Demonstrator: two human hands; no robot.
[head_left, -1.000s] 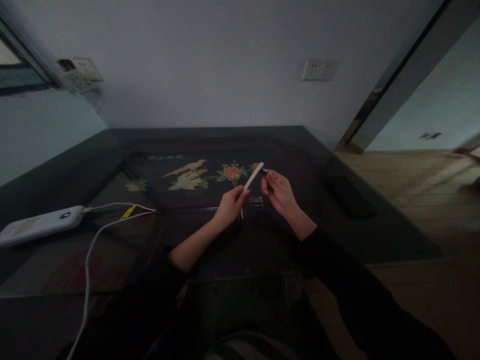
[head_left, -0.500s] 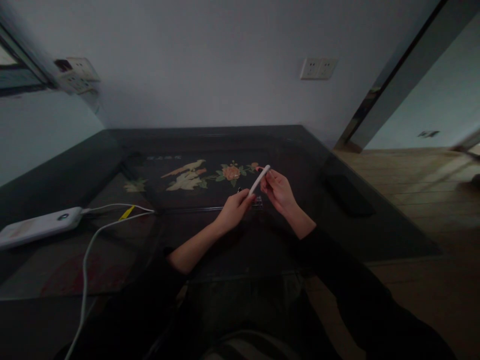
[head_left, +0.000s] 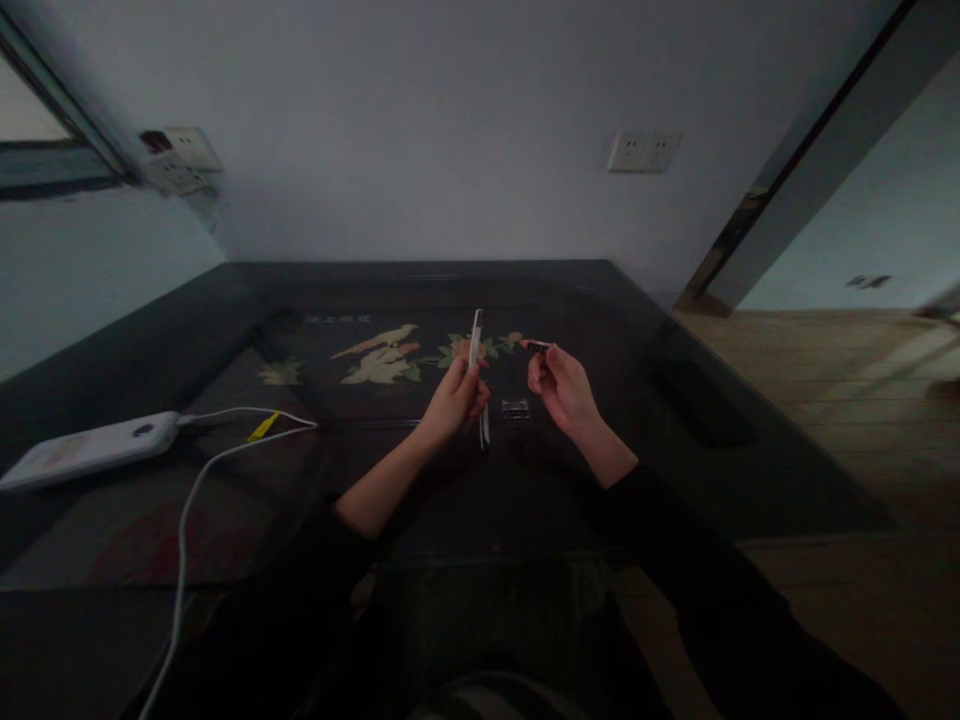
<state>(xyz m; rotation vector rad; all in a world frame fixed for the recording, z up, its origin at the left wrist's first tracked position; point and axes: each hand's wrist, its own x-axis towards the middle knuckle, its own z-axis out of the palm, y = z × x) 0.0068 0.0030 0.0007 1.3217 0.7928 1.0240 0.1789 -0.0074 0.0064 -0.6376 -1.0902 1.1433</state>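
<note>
My left hand point(head_left: 451, 400) is closed around a slim white stick-like piece point(head_left: 475, 340) that stands up almost vertically from its fingers. Below those fingers shows a thin pale curved strip point(head_left: 484, 428); whether it belongs to the white piece I cannot tell. My right hand point(head_left: 564, 388) pinches a small dark object point(head_left: 537, 347) between thumb and fingertips, apart from the left hand. Between the hands, on the dark tabletop point(head_left: 450, 500), lies a small clear item with dark bars point(head_left: 517, 413), too dim to name.
A white power bank point(head_left: 97, 448) lies at the left, with a white cable point(head_left: 184, 540) carrying a yellow tag point(head_left: 262, 427). At the right rests a dark flat object point(head_left: 705, 402). The table's back edge meets a wall with sockets point(head_left: 643, 152).
My hands have drawn apart. The white piece has turned from slanted to nearly upright and moved left with my left hand. The small clear item now shows fully.
</note>
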